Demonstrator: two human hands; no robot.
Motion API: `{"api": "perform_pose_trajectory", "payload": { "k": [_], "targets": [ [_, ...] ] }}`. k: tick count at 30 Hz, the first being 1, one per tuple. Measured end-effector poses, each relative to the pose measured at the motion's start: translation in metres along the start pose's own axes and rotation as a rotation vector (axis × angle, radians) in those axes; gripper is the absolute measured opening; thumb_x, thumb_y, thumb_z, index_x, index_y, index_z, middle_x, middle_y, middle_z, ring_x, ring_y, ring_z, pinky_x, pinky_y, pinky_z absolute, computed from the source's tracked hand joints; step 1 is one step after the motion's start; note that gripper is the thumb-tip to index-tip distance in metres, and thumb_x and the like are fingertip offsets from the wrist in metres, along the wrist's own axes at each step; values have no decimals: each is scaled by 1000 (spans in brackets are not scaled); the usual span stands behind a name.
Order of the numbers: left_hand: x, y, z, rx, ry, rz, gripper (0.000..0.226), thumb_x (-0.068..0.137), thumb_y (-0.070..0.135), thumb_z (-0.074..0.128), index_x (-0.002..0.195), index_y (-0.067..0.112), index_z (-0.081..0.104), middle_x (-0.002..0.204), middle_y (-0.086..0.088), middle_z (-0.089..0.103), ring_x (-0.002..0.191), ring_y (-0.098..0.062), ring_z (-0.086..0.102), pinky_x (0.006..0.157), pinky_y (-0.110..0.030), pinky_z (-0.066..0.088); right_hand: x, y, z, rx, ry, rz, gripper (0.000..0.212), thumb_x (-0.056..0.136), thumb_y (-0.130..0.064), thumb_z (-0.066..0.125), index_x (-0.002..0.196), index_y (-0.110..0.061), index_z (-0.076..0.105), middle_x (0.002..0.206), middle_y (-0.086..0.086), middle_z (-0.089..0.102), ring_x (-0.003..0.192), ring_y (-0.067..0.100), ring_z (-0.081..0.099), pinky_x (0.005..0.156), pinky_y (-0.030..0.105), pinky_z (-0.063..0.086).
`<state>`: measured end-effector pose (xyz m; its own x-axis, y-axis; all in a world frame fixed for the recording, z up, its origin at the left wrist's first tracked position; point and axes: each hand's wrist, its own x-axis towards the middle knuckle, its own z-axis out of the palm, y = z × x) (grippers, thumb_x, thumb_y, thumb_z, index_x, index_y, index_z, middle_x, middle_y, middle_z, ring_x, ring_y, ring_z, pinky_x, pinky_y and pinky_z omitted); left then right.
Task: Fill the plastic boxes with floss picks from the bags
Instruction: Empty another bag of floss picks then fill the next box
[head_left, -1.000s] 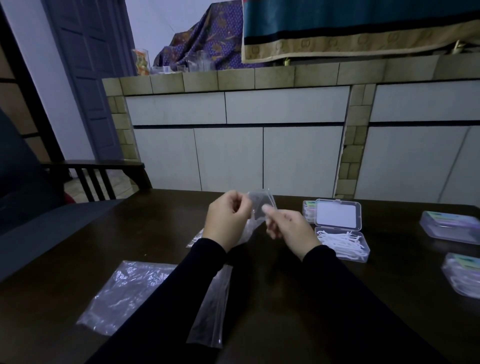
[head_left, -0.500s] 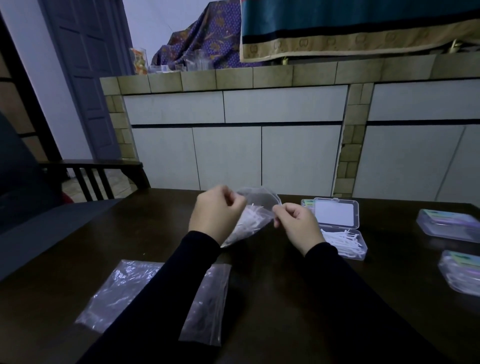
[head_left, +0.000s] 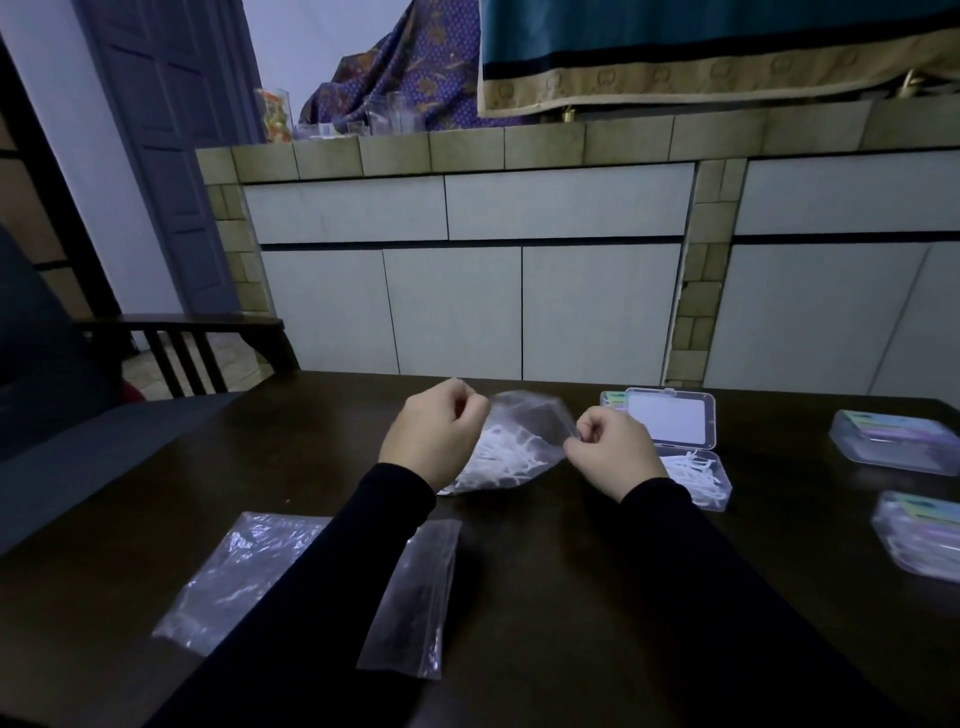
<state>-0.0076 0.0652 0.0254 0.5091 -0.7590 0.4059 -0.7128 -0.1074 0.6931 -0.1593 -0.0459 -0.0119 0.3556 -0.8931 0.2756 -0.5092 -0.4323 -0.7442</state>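
Head view: my left hand (head_left: 434, 434) and right hand (head_left: 613, 449) pinch the mouth of a clear bag (head_left: 519, 447) of white floss picks (head_left: 506, 452) above the dark table (head_left: 571, 597); open box (head_left: 691, 457) just right; tiled counter (head_left: 467, 150) behind.

A dark wooden table (head_left: 571, 597) carries two flat, clear bags (head_left: 234, 577) at near left, an open plastic box (head_left: 691, 457) of white floss picks (head_left: 693, 470) farther right, and two closed boxes (head_left: 893, 441) at the right edge.
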Motion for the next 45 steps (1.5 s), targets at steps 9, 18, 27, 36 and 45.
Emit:
{"api": "perform_pose_trajectory", "payload": {
  "k": [9, 18, 27, 36, 45],
  "targets": [
    [13, -64, 19, 284, -64, -371, 42, 96, 38, 37, 123, 8, 47, 122, -16, 45, 108, -33, 52, 93, -39, 42, -6, -7, 7, 172, -2, 37, 42, 98, -45, 43, 81, -12, 62, 70, 3, 62, 71, 18, 59, 63, 24, 43],
    [17, -79, 31, 461, 59, -236, 38, 98, 26, 31, 101, 1, 59, 105, -20, 56, 97, -35, 50, 77, -40, 38, -12, -6, 11, -55, -176, 133, 22, 91, -32, 59, 74, -19, 58, 69, -2, 61, 69, 12, 59, 77, 32, 50],
    [29, -81, 22, 350, -36, -342, 44, 100, 38, 34, 106, 5, 62, 101, -12, 64, 97, -30, 58, 87, -35, 45, -5, -4, 17, 100, 48, 123, 26, 102, -30, 41, 115, -12, 56, 99, 1, 58, 91, 16, 55, 79, 28, 42],
    [24, -55, -16, 22, 239, -254, 29, 97, 33, 50, 111, 11, 63, 101, -2, 63, 86, -14, 53, 76, -27, 39, -6, -5, 23, 196, 120, 136, 24, 102, -31, 42, 108, -13, 57, 91, -2, 57, 83, 12, 54, 77, 28, 41],
    [20, -44, -44, -55, 460, -176, 21, 91, 30, 59, 94, 12, 70, 89, 0, 66, 81, -12, 56, 71, -22, 37, -8, -10, 35, 293, 15, 171, 23, 97, -31, 52, 88, -15, 64, 87, 2, 66, 86, 19, 59, 68, 28, 43]
  ]
}}
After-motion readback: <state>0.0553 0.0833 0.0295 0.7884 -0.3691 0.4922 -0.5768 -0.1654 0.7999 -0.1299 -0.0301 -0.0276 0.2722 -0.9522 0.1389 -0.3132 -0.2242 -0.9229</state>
